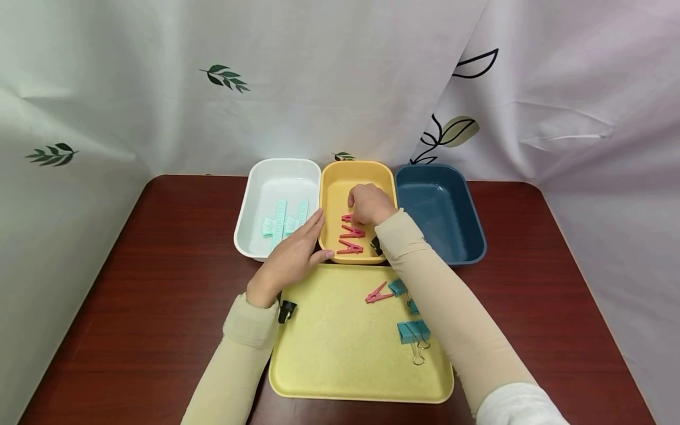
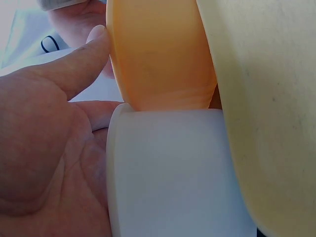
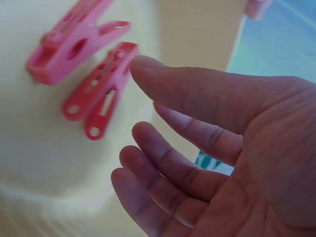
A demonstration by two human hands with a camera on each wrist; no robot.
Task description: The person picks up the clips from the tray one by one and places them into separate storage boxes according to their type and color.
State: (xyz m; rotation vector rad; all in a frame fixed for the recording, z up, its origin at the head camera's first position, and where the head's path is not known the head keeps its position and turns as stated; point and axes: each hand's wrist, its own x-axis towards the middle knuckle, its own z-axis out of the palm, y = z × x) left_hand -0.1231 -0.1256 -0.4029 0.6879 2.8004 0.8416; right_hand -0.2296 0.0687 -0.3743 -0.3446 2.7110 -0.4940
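The right hand point(image 1: 370, 203) hangs over the yellow bin point(image 1: 334, 183), at twelve o'clock from the tray point(image 1: 345, 354); its fingers are bent and apart, with nothing between them. Just below lie the pegs point(image 1: 357, 232), flat in a column running towards six o'clock, with small gaps that probably keep them from tangling. Whether the thumb touches the nearest one, I cannot tell.

The left hand point(image 1: 292, 257) spans the meeting rims of the yellow bin and the white bin point(image 1: 262, 183), at eleven; its fingers lie straight and together, thumb spread to the yellow rim, likely to steady both. Mint pieces point(image 1: 278, 224) lie in the white bin. The blue bin point(image 1: 430, 200) stands at one, the three side by side, presumably for easy reach. On the tray, a loose peg point(image 1: 378, 294) lies at one, teal clips point(image 1: 409, 333) near three, a black clip point(image 1: 287, 311) near nine.
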